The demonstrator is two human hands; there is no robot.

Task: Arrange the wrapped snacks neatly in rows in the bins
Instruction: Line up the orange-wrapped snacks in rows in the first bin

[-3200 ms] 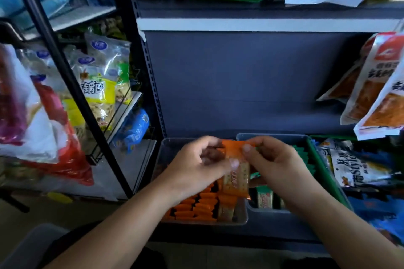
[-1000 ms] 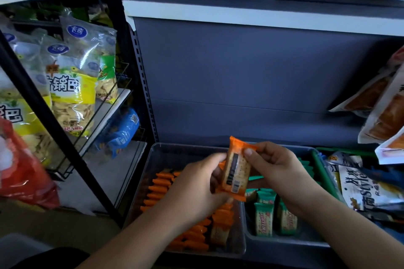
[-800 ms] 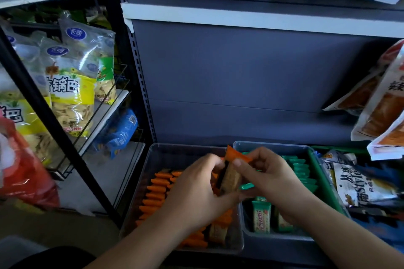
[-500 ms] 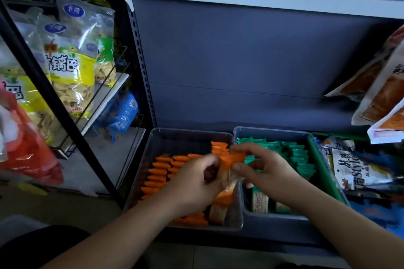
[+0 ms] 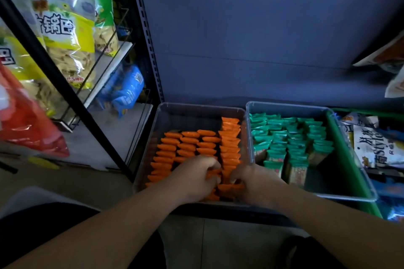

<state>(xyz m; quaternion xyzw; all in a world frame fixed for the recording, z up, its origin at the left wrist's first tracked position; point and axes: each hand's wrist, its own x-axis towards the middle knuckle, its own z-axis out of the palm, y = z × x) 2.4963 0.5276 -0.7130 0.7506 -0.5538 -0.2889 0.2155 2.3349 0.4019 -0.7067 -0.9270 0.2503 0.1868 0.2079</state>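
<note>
Left hand (image 5: pixel 193 179) and right hand (image 5: pixel 256 182) fingers gripped orange snacks (image 5: pixel 188 146) in their bin (image 5: pixel 196 108). Rows appeared mostly formed (green snacks (image 5: pixel 290 137) partly untidy).

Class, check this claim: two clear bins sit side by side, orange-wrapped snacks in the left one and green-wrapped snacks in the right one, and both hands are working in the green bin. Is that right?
Not quite. The head view shows the left hand and right hand in the left bin, fingers curled on the orange-wrapped snacks. The rest stands: green-wrapped snacks fill the right bin.
</note>
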